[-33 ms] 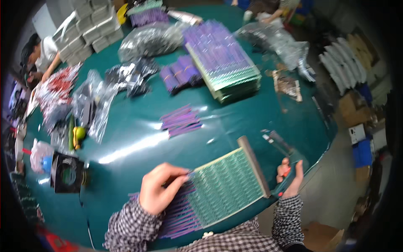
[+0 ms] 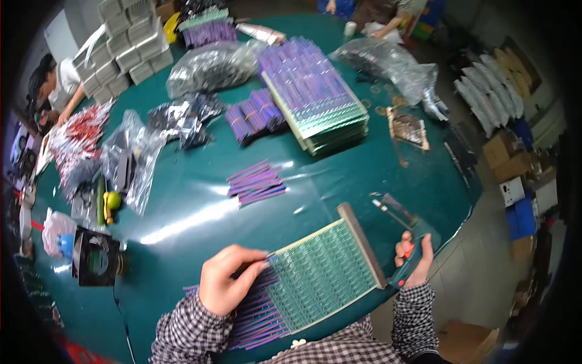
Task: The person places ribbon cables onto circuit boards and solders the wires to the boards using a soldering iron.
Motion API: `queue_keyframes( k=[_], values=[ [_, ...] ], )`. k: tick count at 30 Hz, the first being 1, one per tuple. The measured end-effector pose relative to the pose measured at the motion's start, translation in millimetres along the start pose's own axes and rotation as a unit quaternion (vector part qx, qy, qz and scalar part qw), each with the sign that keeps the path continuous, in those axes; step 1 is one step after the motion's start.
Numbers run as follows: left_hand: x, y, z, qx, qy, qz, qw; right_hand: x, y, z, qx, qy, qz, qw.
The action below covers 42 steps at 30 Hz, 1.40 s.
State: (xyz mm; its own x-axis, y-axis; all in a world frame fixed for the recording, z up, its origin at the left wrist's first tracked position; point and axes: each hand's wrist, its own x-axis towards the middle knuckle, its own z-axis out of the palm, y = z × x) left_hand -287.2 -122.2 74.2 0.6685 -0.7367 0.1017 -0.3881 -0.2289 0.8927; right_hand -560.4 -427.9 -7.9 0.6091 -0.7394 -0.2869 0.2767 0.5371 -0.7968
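Fingers of your left hand (image 2: 227,285) pinch purple strips (image 2: 257,312) at the left edge of the green tray (image 2: 321,276) lying on the table (image 2: 182,212) before you. Your right hand (image 2: 412,261) grips a small red-tipped tool over the table's edge. Pushing hard could scatter the strips or slide the tray.

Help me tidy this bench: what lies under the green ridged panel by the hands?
Purple strips stick out from beneath the green panel on its left side, where the left hand rests on them. How far they run underneath is hidden by the panel.
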Motion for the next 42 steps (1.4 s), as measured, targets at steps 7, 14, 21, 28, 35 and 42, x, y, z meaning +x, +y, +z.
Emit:
queue_keyframes(
  k=[7, 14, 21, 28, 35, 42],
  values=[
    [-6.7, 1.4, 0.9, 0.040, 0.021, 0.024, 0.999, -9.9, -8.5, 7.5, -0.003, -0.012, 0.005, 1.000],
    [1.8, 0.8, -2.2, 0.068, 0.002, 0.047, 0.997, -4.1, -9.8, 9.5, 0.010, -0.003, 0.006, 1.000],
    [-8.6, 6.0, 11.2, 0.022, 0.059, -0.021, 0.998, -11.5, -9.3, 4.6, 0.007, -0.005, -0.002, 1.000],
    [-16.4, 2.3, 8.0, 0.155, 0.042, 0.088, 0.983, -41.7, -18.2, 25.6, -0.005, 0.013, -0.012, 1.000],
    [-16.8, 4.6, 11.3, 0.180, 0.019, 0.106, 0.978, -73.0, -15.6, 36.8, -0.032, -0.088, -0.067, 0.993],
    [-28.1, -3.9, 3.7, 0.223, 0.010, 0.183, 0.957, -89.5, -3.3, 53.5, -0.097, -0.104, -0.035, 0.989]
  ],
)
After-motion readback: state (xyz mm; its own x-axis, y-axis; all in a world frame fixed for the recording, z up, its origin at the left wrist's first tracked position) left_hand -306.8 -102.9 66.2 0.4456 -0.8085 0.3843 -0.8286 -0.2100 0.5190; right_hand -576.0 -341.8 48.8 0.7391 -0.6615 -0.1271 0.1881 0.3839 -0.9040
